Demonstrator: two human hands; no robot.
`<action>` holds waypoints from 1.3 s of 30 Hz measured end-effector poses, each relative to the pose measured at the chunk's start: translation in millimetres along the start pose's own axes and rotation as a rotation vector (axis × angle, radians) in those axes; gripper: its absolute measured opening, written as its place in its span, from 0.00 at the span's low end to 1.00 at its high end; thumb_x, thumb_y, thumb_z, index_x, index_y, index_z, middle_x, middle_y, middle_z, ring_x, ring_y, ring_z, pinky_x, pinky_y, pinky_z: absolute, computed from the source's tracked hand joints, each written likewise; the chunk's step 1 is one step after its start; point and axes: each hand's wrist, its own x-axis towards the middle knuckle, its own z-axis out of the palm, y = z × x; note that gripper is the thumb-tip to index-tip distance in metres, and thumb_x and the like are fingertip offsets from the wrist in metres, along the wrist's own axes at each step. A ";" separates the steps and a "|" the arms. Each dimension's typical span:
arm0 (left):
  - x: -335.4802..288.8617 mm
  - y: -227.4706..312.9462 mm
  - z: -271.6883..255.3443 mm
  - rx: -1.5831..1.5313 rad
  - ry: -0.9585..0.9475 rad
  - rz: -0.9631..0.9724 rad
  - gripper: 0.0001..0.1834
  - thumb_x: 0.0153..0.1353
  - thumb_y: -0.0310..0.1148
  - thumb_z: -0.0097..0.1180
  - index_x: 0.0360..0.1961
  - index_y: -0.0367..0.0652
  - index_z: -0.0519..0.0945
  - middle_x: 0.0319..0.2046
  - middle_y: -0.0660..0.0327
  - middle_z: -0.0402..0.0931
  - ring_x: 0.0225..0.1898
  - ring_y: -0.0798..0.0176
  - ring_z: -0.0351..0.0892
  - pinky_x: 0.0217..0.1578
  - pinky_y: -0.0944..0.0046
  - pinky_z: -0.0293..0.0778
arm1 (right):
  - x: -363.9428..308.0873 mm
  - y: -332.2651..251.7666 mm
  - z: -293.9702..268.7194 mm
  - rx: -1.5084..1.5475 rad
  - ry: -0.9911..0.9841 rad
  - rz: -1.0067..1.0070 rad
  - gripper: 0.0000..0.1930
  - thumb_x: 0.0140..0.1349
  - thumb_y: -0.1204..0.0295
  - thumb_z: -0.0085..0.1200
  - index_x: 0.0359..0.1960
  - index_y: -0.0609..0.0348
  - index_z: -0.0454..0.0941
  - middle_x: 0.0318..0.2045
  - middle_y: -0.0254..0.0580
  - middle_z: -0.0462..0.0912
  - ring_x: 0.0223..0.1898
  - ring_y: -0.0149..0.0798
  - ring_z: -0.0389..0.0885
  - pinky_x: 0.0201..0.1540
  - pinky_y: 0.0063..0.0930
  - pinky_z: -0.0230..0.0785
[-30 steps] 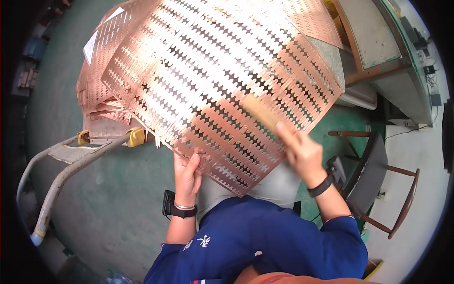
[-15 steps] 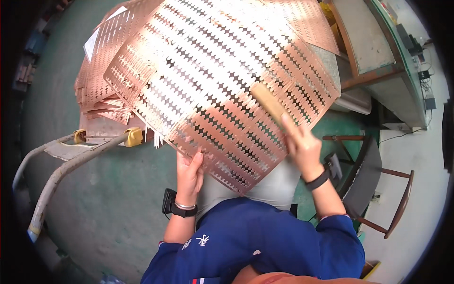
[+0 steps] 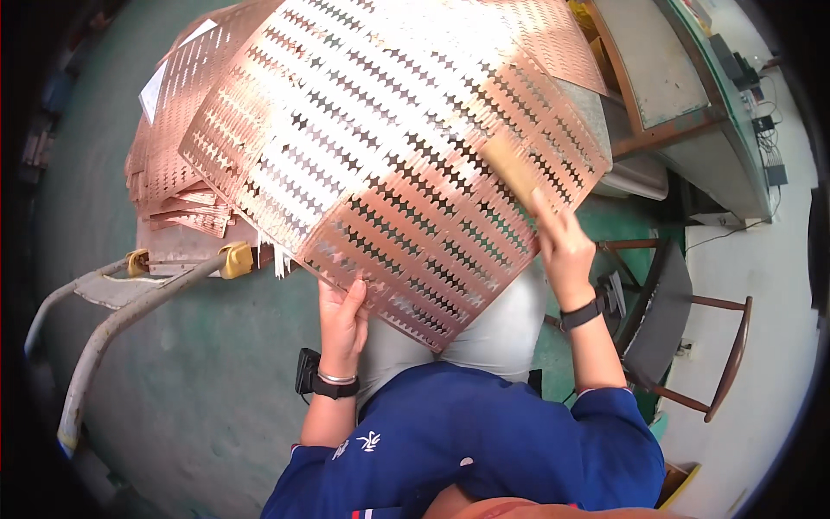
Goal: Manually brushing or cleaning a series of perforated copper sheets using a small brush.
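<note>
A large copper-coloured sheet, punched with rows of toothed slots, slants over my lap with one corner toward me. My left hand grips its near left edge, thumb on top and fingers underneath, mostly hidden. In my right hand is a tan, wooden-looking bar, slightly blurred, held over the right part of the sheet. Whether the bar touches the surface I cannot tell. Strong glare washes out the sheet's middle.
More punched copper sheets are stacked at the far left, with white paper pieces among them. A worn metal tube handle with yellow clamps stands at left. On the right are a framed bench and a dark chair.
My right hand and the bar have moved slightly right and toward me across the sheet. My left hand keeps its grip; the whole view has shifted a little.
</note>
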 end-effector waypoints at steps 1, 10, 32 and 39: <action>-0.2 0.2 -0.3 0.003 -0.009 0.000 0.36 0.64 0.21 0.52 0.69 0.51 0.53 0.61 0.60 0.64 0.57 0.63 0.70 0.52 0.59 0.75 | 3.7 5.2 4.1 0.033 0.073 0.041 0.30 0.55 0.74 0.59 0.61 0.34 0.73 0.22 0.36 0.71 0.19 0.39 0.74 0.18 0.34 0.68; -3.2 5.6 9.9 -0.021 0.027 0.022 0.33 0.64 0.19 0.51 0.68 0.46 0.54 0.59 0.58 0.65 0.58 0.62 0.70 0.51 0.61 0.77 | -2.8 8.4 2.1 -0.042 -0.012 -0.023 0.29 0.54 0.72 0.62 0.59 0.30 0.75 0.23 0.34 0.72 0.18 0.38 0.73 0.18 0.31 0.67; 16.0 -11.9 -6.5 0.014 0.024 -0.006 0.33 0.66 0.18 0.49 0.69 0.47 0.53 0.60 0.59 0.66 0.57 0.64 0.71 0.56 0.61 0.72 | 25.4 22.2 10.8 0.162 0.274 0.242 0.19 0.58 0.72 0.61 0.52 0.39 0.81 0.37 0.36 0.73 0.28 0.35 0.76 0.28 0.30 0.72; 17.6 -11.9 5.9 -0.008 0.095 0.014 0.32 0.66 0.19 0.50 0.68 0.48 0.55 0.53 0.62 0.71 0.49 0.68 0.75 0.50 0.65 0.75 | -11.9 -36.5 22.3 0.323 0.048 -0.059 0.20 0.51 0.71 0.65 0.47 0.36 0.84 0.31 0.35 0.74 0.25 0.35 0.76 0.25 0.29 0.72</action>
